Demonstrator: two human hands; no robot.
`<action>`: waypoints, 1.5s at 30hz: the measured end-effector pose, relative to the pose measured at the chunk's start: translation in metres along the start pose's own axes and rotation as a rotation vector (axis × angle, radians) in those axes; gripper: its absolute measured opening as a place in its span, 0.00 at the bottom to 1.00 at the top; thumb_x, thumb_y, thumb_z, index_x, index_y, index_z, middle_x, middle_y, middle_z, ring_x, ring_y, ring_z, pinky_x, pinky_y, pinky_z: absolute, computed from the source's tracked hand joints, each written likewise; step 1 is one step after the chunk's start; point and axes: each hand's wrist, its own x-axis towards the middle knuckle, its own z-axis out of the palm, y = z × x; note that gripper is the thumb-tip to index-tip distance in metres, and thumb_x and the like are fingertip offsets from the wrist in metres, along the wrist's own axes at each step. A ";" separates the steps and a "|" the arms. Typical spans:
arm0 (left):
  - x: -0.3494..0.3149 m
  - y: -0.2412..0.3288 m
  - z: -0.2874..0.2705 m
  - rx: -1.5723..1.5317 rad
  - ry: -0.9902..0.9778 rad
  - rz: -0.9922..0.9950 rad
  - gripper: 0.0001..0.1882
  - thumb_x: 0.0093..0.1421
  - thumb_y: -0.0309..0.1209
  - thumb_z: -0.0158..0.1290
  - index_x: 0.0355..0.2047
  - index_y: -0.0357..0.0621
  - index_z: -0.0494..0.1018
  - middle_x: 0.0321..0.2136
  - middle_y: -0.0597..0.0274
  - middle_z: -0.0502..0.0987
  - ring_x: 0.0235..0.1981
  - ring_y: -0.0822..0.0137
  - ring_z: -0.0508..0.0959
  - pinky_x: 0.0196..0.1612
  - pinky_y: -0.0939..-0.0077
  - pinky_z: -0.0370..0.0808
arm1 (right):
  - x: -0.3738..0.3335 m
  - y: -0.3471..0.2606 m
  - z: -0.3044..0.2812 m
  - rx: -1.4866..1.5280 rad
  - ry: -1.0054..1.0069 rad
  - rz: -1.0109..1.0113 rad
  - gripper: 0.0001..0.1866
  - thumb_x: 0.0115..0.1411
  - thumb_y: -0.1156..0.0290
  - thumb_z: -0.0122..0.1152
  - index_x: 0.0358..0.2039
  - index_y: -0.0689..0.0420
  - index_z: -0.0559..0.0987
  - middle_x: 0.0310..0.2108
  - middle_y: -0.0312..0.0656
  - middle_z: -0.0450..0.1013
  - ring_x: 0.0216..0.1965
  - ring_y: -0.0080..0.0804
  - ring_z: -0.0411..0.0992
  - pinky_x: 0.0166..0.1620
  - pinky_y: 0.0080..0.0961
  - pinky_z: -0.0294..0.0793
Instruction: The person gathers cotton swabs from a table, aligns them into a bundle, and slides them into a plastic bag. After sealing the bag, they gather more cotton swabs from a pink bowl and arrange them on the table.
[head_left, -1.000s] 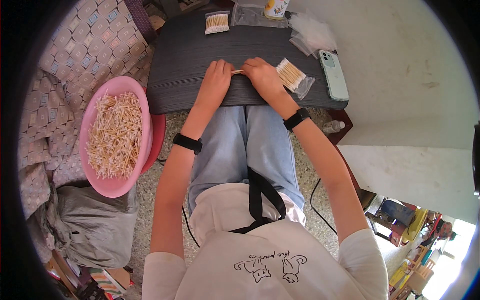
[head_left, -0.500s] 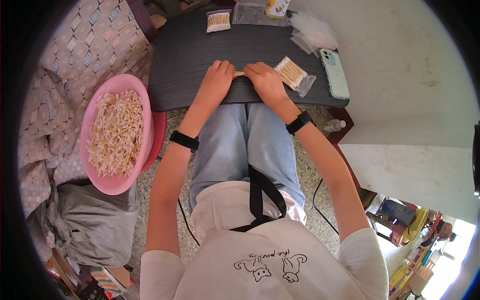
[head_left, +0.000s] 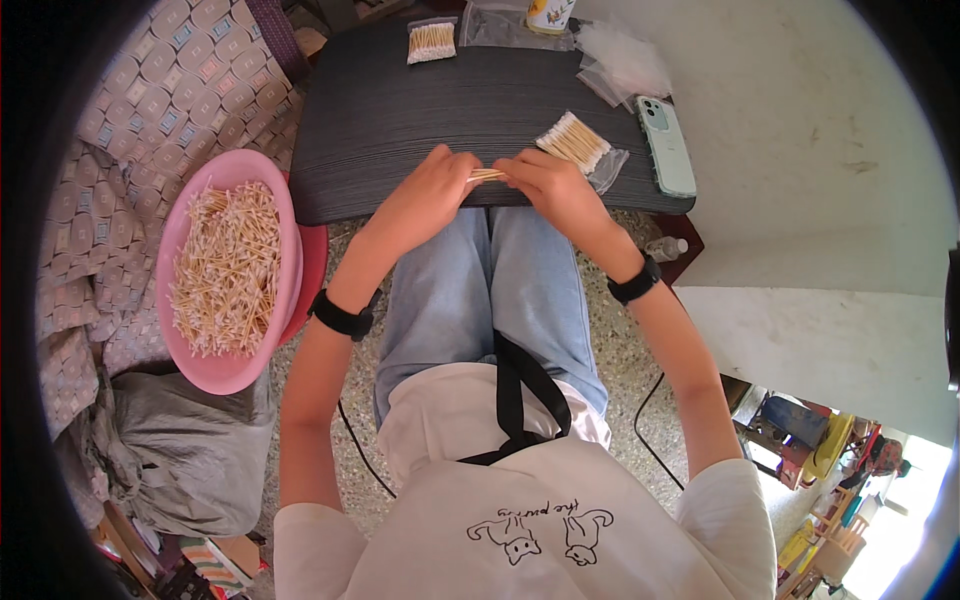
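A small bunch of cotton swabs (head_left: pixel 487 175) lies sideways between my two hands, its wooden sticks showing in the gap. My left hand (head_left: pixel 436 190) is closed on the bunch's left end and my right hand (head_left: pixel 549 182) on its right end; the fingers cover both tips. Both hands are over the near edge of the dark table (head_left: pixel 370 120). Just beyond my right hand lies a clear bag of cotton swabs (head_left: pixel 574 141), its loose plastic end toward the right. Another bag of swabs (head_left: pixel 432 42) lies at the table's far side.
Left of the table stands a pink basin (head_left: pixel 172 330) heaped with loose cotton swabs. A pale green phone (head_left: pixel 667 150) lies at the table's right edge, with clear plastic bags (head_left: pixel 622 60) behind it. A printed cup (head_left: pixel 550 14) stands at the back. On the floor is a clear bottle (head_left: pixel 666 249).
Both hands have come nearer my body with the swab bunch, down to the table's front edge. My elbows have spread a little outward. The bags and basin stay where they were.
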 end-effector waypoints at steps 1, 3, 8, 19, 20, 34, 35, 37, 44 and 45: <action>-0.001 0.004 -0.002 -0.001 -0.001 0.001 0.10 0.63 0.32 0.47 0.36 0.35 0.67 0.35 0.52 0.72 0.40 0.54 0.70 0.45 0.63 0.68 | -0.002 -0.003 -0.005 0.100 -0.018 0.066 0.09 0.54 0.75 0.58 0.37 0.60 0.79 0.26 0.42 0.73 0.28 0.37 0.72 0.30 0.30 0.71; -0.004 0.012 -0.003 -0.100 0.051 0.084 0.11 0.64 0.32 0.47 0.42 0.37 0.67 0.34 0.52 0.73 0.36 0.52 0.73 0.42 0.61 0.70 | -0.003 -0.011 -0.015 0.201 -0.036 0.133 0.08 0.57 0.74 0.58 0.36 0.61 0.79 0.24 0.41 0.73 0.25 0.34 0.72 0.28 0.27 0.70; -0.014 0.020 -0.001 -0.147 0.112 0.136 0.17 0.61 0.30 0.51 0.50 0.43 0.70 0.31 0.56 0.73 0.28 0.57 0.75 0.32 0.66 0.72 | 0.000 -0.011 -0.038 0.660 -0.460 0.581 0.11 0.62 0.66 0.58 0.38 0.60 0.81 0.22 0.31 0.72 0.23 0.13 0.64 0.26 0.14 0.64; -0.015 0.025 -0.004 -0.439 0.133 0.128 0.16 0.61 0.25 0.52 0.49 0.42 0.75 0.20 0.65 0.69 0.17 0.77 0.67 0.20 0.81 0.64 | -0.012 -0.040 -0.035 0.429 -0.191 0.373 0.10 0.61 0.69 0.57 0.37 0.63 0.79 0.25 0.41 0.72 0.24 0.29 0.68 0.28 0.23 0.67; -0.015 0.026 -0.006 -0.485 0.097 0.068 0.14 0.61 0.26 0.51 0.48 0.42 0.76 0.20 0.65 0.69 0.16 0.77 0.67 0.20 0.81 0.64 | -0.012 -0.043 -0.034 0.328 -0.095 0.268 0.10 0.60 0.70 0.57 0.35 0.65 0.78 0.26 0.48 0.73 0.25 0.40 0.70 0.30 0.29 0.68; -0.012 0.035 0.003 -0.287 0.103 0.171 0.11 0.58 0.28 0.56 0.41 0.38 0.78 0.23 0.58 0.73 0.19 0.65 0.73 0.23 0.74 0.69 | -0.037 -0.032 -0.031 0.715 -0.154 0.643 0.13 0.62 0.68 0.58 0.38 0.65 0.79 0.25 0.37 0.74 0.24 0.19 0.66 0.29 0.19 0.67; -0.012 0.036 0.003 -0.304 0.077 0.167 0.12 0.57 0.28 0.56 0.41 0.37 0.77 0.24 0.57 0.73 0.21 0.63 0.73 0.24 0.73 0.69 | -0.039 -0.031 -0.031 0.819 -0.198 0.716 0.13 0.62 0.67 0.57 0.38 0.65 0.80 0.24 0.34 0.73 0.24 0.17 0.65 0.28 0.17 0.67; -0.011 0.037 0.006 -0.319 0.050 0.162 0.12 0.57 0.28 0.56 0.40 0.37 0.77 0.24 0.55 0.73 0.22 0.60 0.73 0.25 0.71 0.69 | -0.044 -0.029 -0.029 0.888 -0.177 0.748 0.12 0.63 0.67 0.57 0.38 0.64 0.80 0.24 0.33 0.73 0.24 0.16 0.65 0.28 0.16 0.66; -0.006 0.047 0.021 -0.794 -0.028 -0.137 0.12 0.62 0.26 0.51 0.44 0.35 0.77 0.23 0.64 0.74 0.17 0.77 0.70 0.20 0.82 0.67 | -0.056 -0.033 -0.026 0.912 0.087 0.777 0.11 0.61 0.71 0.58 0.39 0.65 0.80 0.24 0.34 0.73 0.23 0.16 0.67 0.27 0.15 0.67; -0.005 0.050 0.022 -0.948 -0.039 -0.289 0.12 0.63 0.27 0.51 0.43 0.34 0.77 0.23 0.65 0.74 0.17 0.78 0.70 0.20 0.83 0.68 | -0.057 -0.034 -0.026 0.912 0.089 0.778 0.11 0.61 0.71 0.58 0.39 0.65 0.80 0.24 0.34 0.73 0.23 0.16 0.67 0.27 0.15 0.67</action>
